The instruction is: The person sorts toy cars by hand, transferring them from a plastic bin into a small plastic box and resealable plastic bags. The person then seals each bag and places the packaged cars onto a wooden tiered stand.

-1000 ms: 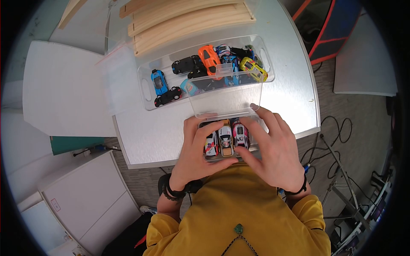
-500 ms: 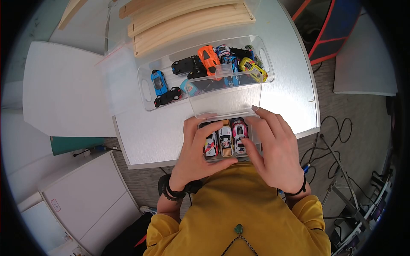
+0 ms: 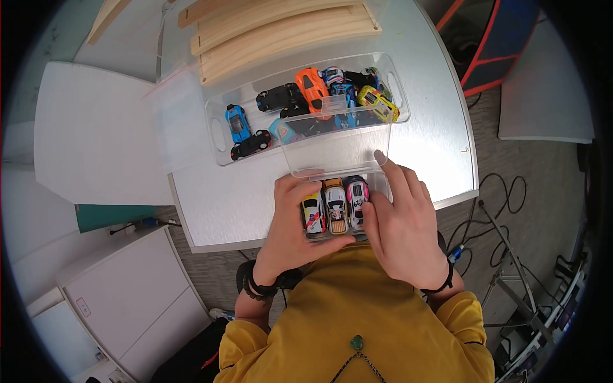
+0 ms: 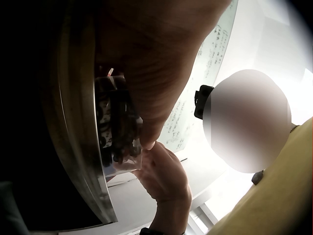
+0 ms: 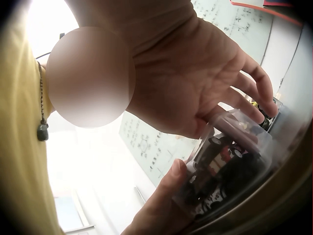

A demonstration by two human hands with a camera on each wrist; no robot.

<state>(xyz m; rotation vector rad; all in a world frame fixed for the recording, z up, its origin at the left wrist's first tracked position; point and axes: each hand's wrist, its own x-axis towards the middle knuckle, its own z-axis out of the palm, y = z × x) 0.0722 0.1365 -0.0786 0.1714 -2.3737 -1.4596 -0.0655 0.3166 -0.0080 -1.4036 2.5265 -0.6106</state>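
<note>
In the head view a small clear box (image 3: pixel 381 186) at the table's front edge holds three toy cars side by side: a yellow-red-white one (image 3: pixel 313 215), a white one with orange (image 3: pixel 336 207) and a pink-white one (image 3: pixel 357 201). Its clear lid (image 3: pixel 338 150) stands open on the far side. My left hand (image 3: pixel 285 223) grips the box's left side, thumb along the near edge. My right hand (image 3: pixel 408 236) is at the right side, thumb and index by the pink-white car, other fingers stretched beyond the box. The right wrist view shows the box (image 5: pixel 261 142) under the right fingers.
Behind the lid lies a long clear bin (image 3: pixel 220 137) with several toy cars, among them an orange one (image 3: pixel 312 89) and a blue one (image 3: pixel 237 123). Wooden boards (image 3: pixel 287 41) lie at the table's back. Cables (image 3: pixel 511 191) run across the floor at the right.
My right thumb and index have drawn back to the right, uncovering more of the pink-white car. My left index has pulled back from the middle car, and the cars have shifted slightly left.
</note>
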